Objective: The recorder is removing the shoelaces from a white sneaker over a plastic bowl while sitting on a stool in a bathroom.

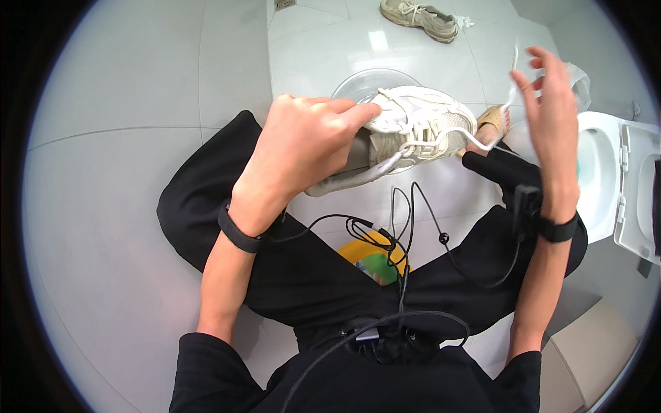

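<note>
A white and beige lace-up sneaker [441, 110] is held up in front of me, lying on its side with its toe to the right. My left hand [303, 141] is closed on its heel end, thumb and fingers gripping the upper. From the eyelets a white shoelace [454, 130] runs loosely to the right, then up beside my right hand [547, 103]. The right hand's thumb and fingers are apart and slightly curled. The lace's far end is blurred by motion and passes close by the thumb tip.
Behind the sneaker stands a clear round basin [342, 88]. Another beige sneaker [420, 19] lies on the tiled floor farther off. A white toilet [597, 172] is at my right. Black cables [413, 220] hang between my knees above a yellow container [358, 249].
</note>
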